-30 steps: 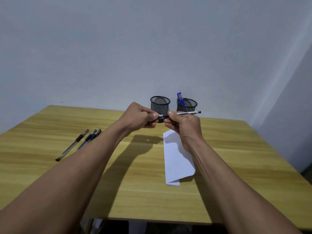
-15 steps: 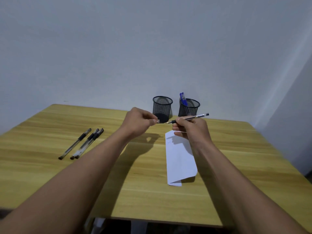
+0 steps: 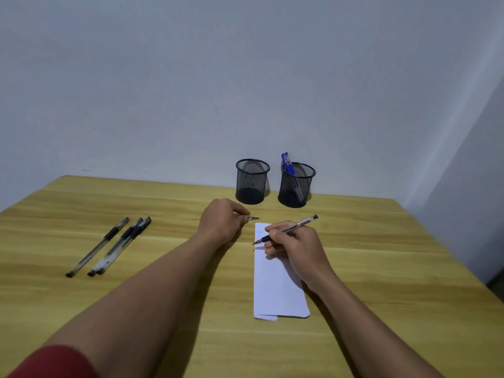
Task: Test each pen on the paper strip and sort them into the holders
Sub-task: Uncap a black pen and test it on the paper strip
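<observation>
My right hand (image 3: 294,248) grips an uncapped clear pen (image 3: 300,223) in a writing hold, its tip at the left edge of the white paper strip (image 3: 275,290) near the top. My left hand (image 3: 222,222) rests on the table just left of the strip, pinching the pen cap (image 3: 253,218). Three capped pens (image 3: 114,245) lie side by side at the left. Two black mesh holders stand at the back: the left holder (image 3: 252,181) looks empty, the right holder (image 3: 296,185) holds blue pens (image 3: 287,165).
The wooden table (image 3: 381,268) ends against a pale wall behind the holders. Its right edge falls away to a dark floor gap at the far right. A red sleeve (image 3: 54,362) shows at the bottom left.
The hands pulled the cap off the pen and moved apart. Both came down from in front of the holders: right hand with pen onto the strip, left hand with cap beside it.
</observation>
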Demonstrator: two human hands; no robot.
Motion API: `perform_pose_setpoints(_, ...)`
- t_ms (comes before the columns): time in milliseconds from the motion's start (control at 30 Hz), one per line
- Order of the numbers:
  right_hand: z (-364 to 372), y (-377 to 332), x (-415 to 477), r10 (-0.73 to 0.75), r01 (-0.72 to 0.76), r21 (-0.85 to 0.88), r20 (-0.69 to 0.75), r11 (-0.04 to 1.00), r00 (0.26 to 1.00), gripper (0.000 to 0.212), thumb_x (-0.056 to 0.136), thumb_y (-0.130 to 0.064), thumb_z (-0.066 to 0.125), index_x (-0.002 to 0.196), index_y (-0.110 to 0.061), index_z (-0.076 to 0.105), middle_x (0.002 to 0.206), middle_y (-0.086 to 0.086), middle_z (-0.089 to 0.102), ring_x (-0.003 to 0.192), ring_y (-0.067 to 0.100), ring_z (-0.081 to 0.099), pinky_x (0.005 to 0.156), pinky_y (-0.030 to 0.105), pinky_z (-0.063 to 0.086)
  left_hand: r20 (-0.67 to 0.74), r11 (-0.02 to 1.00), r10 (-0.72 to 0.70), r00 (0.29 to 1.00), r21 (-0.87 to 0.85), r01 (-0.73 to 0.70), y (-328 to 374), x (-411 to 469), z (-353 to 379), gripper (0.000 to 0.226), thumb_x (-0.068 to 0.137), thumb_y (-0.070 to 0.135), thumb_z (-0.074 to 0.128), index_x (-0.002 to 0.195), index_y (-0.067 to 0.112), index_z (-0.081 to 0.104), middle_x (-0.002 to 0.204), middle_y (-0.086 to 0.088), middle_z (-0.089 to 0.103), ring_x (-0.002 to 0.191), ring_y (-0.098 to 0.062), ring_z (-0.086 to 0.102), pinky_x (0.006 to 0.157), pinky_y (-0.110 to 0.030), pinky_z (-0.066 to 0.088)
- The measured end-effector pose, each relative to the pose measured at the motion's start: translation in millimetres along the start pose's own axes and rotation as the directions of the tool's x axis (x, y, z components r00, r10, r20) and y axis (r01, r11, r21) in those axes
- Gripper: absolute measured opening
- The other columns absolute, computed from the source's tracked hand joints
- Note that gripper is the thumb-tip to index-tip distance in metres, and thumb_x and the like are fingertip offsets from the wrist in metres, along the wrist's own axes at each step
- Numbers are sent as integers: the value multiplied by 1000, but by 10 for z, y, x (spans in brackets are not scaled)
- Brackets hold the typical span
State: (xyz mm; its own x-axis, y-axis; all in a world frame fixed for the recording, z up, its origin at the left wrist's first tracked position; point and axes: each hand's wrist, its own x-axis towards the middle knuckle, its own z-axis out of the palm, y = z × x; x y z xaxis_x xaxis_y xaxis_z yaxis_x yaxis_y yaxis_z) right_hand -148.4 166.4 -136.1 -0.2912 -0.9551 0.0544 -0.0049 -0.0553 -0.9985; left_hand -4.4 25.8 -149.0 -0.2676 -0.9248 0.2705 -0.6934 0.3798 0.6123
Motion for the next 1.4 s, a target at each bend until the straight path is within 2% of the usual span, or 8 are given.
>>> perform_pose_setpoints(167,-26,21,45,16,-16,12,9,1000,1000,18,99,4,56,96,16,69,74,25,67,57,19,66,62,31,60,-11,999,32,999,-22,-32,-26,-70,-25,28,86,33,72,112,26,76,105,0,76,101,-22,66,83,-32,51)
perform_pose_setpoints(267,-49,15,50,29,-29,-8,13,1000,1000,19,98,4,55,93,20,66,73,24,64,57,21,62,59,30,57,-26,982,182,983,61,-180,-80,-338,-85,32,93,30,61,122,22,70,123,-1,70,117,-24,61,95,-38,50)
perform_pose_setpoints(367,-64,20,49,22,-22,-36,-4,999,1000,20,98,3,55,92,19,65,71,21,62,59,23,59,58,30,55,119,960,258,959,83,-269,-96,-705,-159,41,95,41,53,131,23,63,139,0,60,134,-22,47,108,-37,39)
perform_pose_setpoints(500,-32,30,28,-22,16,-121,-47,993,999,17,95,-5,64,87,10,68,68,17,64,62,23,59,62,33,53,344,925,197,918,244,-290,-4,-971,-243,62,93,66,41,148,35,41,157,1,35,152,-22,14,119,-53,13)
perform_pose_setpoints(767,11,116,4,-70,32,-311,-113,950,991,15,91,-16,69,81,-6,66,62,8,69,54,17,61,55,34,50,382,910,124,916,325,-258,7,-998,-202,70,89,75,33,153,46,24,166,3,14,154,-23,3,121,-58,-1)
perform_pose_setpoints(1100,-9,144,-16,-123,83,-490,-50,868,991,14,87,-18,68,77,-11,63,65,7,71,56,19,63,60,40,54,358,913,113,927,330,-239,7,-989,-181,71,87,76,33,152,48,26,166,5,16,154,-21,5,120,-58,1)
perform_pose_setpoints(1267,14,141,-39,-162,111,-481,-65,869,985,18,94,-19,66,78,-11,63,62,5,70,50,13,59,55,33,51,350,919,120,929,314,-237,9,-994,-187,70,87,75,35,151,48,28,165,5,18,154,-21,5,121,-57,1)
perform_pose_setpoints(1400,7,148,-31,-146,102,-481,-56,871,988,16,90,-20,67,77,-10,64,63,6,71,54,19,63,59,42,55,353,919,119,928,314,-237,1,-990,-183,70,87,76,34,151,48,28,165,5,18,154,-21,5,121,-58,1)
